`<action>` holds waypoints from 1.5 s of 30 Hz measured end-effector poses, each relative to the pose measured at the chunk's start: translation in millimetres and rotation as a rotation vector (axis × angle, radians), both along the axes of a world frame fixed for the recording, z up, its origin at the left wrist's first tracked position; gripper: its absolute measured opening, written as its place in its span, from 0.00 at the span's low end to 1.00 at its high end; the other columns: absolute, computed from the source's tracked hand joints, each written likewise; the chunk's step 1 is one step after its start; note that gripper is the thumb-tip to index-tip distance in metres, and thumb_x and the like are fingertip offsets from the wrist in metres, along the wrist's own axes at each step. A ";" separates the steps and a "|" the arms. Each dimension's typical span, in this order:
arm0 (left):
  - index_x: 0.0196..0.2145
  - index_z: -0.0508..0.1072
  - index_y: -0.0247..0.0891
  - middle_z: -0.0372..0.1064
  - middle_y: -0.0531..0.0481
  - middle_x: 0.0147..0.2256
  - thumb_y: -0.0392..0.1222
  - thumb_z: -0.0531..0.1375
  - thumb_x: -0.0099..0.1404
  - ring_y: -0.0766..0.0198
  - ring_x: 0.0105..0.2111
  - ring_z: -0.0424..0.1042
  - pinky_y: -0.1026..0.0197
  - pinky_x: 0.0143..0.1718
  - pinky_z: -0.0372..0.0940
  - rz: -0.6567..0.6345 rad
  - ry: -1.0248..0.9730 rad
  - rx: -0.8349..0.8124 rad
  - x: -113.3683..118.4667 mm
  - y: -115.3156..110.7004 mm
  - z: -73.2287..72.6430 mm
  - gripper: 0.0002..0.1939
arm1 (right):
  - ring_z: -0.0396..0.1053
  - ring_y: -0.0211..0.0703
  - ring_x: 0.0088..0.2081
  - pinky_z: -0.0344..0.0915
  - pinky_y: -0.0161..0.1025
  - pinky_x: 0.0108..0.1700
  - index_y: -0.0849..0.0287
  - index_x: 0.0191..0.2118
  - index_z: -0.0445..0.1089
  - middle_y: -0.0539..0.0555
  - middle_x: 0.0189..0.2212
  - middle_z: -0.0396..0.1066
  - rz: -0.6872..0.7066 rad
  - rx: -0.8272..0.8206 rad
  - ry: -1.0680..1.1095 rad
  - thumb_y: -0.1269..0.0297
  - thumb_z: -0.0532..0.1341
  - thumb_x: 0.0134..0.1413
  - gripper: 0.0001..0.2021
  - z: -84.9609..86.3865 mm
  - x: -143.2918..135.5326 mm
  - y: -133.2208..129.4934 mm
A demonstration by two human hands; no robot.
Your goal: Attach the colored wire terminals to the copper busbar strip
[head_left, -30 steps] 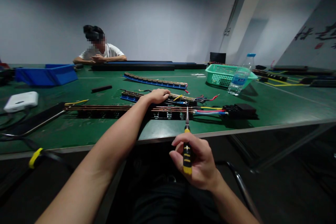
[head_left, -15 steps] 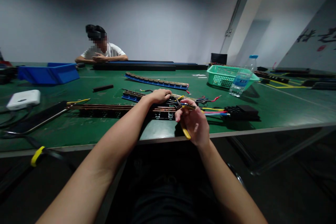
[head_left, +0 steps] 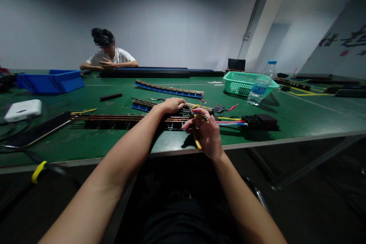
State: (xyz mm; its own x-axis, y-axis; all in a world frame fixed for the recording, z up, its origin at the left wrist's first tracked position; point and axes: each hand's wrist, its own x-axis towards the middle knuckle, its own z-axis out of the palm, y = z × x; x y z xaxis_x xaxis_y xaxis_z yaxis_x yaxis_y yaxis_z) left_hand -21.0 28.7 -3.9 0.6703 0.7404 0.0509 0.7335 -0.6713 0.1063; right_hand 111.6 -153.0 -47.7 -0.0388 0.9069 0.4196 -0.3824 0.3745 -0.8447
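Observation:
In my right hand (head_left: 210, 135) are pliers (head_left: 197, 139) with yellow handles, their handles apart and the jaws pointing away from me. The fingers are curled loosely about the handles. The jaws are close to a short yellow wire end (head_left: 195, 106); whether they touch it I cannot tell. My left hand (head_left: 173, 105) lies over a long black strip with copper bars (head_left: 114, 117), its fingers curled down at the far side and partly hidden. Red, blue and yellow wires (head_left: 231, 122) run from the strip to a black connector block (head_left: 261, 122) on the right.
Behind my hands lie a blue-based strip (head_left: 168, 89) and a second one (head_left: 140, 105). A green basket (head_left: 237, 84) and a water bottle (head_left: 259, 89) stand at right, a blue bin (head_left: 51, 82) and white box (head_left: 23, 110) at left. A person (head_left: 110, 59) sits across the table.
My right hand has shifted slightly left with the pliers. My left hand keeps its place on the strip. The whole view has swung a little.

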 end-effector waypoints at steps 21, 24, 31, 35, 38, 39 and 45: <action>0.58 0.70 0.42 0.70 0.47 0.58 0.43 0.49 0.73 0.55 0.56 0.70 0.58 0.56 0.63 0.026 0.009 0.009 0.9 0.4 0.3 0.20 | 0.62 0.34 0.22 0.60 0.35 0.27 0.53 0.48 0.78 0.48 0.26 0.73 -0.364 0.196 -0.197 0.53 0.63 0.58 0.16 -13.9 -1.8 -3.8; 0.59 0.69 0.42 0.69 0.47 0.59 0.43 0.48 0.73 0.55 0.56 0.69 0.57 0.57 0.63 0.034 0.004 0.009 1.0 -0.8 0.5 0.21 | 0.60 0.34 0.21 0.59 0.35 0.26 0.55 0.46 0.79 0.47 0.21 0.69 -0.376 0.230 -0.379 0.54 0.65 0.56 0.16 -10.5 -2.8 -6.2; 0.60 0.67 0.41 0.67 0.47 0.61 0.44 0.47 0.74 0.56 0.59 0.66 0.58 0.60 0.60 0.032 -0.008 0.019 0.5 -2.0 -0.6 0.21 | 0.60 0.35 0.23 0.58 0.35 0.29 0.53 0.41 0.80 0.47 0.20 0.67 -0.320 0.432 -0.823 0.54 0.68 0.53 0.13 -9.7 -13.8 -4.5; 0.61 0.67 0.39 0.66 0.45 0.61 0.42 0.47 0.74 0.55 0.59 0.67 0.58 0.59 0.60 0.044 0.015 0.006 1.8 -3.2 1.2 0.22 | 0.58 0.34 0.22 0.55 0.34 0.27 0.55 0.42 0.77 0.45 0.20 0.62 -0.264 0.310 -0.698 0.54 0.67 0.53 0.13 -8.4 -11.3 -5.9; 0.61 0.67 0.41 0.67 0.46 0.60 0.42 0.48 0.73 0.54 0.58 0.68 0.57 0.58 0.61 0.047 0.021 -0.005 2.1 -2.2 1.5 0.22 | 0.57 0.33 0.23 0.54 0.34 0.27 0.55 0.42 0.73 0.44 0.22 0.61 -0.245 0.219 -0.475 0.54 0.66 0.56 0.12 -8.0 -5.2 -6.2; 0.60 0.67 0.41 0.67 0.46 0.60 0.42 0.48 0.73 0.55 0.58 0.68 0.58 0.58 0.61 0.043 0.014 -0.006 1.9 -1.6 1.2 0.21 | 0.57 0.34 0.23 0.54 0.34 0.27 0.55 0.42 0.72 0.45 0.23 0.62 -0.247 0.196 -0.385 0.53 0.64 0.57 0.13 -8.3 -3.6 -5.7; 0.57 0.70 0.43 0.71 0.49 0.57 0.44 0.48 0.74 0.56 0.55 0.70 0.60 0.55 0.63 0.007 -0.021 0.002 -1.0 1.4 -2.1 0.19 | 0.60 0.34 0.21 0.56 0.33 0.24 0.53 0.40 0.67 0.44 0.21 0.65 -0.298 0.058 0.192 0.45 0.59 0.59 0.16 -5.3 -2.9 -1.4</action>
State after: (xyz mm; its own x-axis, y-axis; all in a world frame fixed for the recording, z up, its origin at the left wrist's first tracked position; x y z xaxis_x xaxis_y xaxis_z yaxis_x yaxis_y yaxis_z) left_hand -22.0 30.1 -6.0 0.6637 0.7450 0.0666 0.7359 -0.6663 0.1204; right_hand 108.7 -154.4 -53.0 0.3083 0.8409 0.4447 -0.3984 0.5387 -0.7424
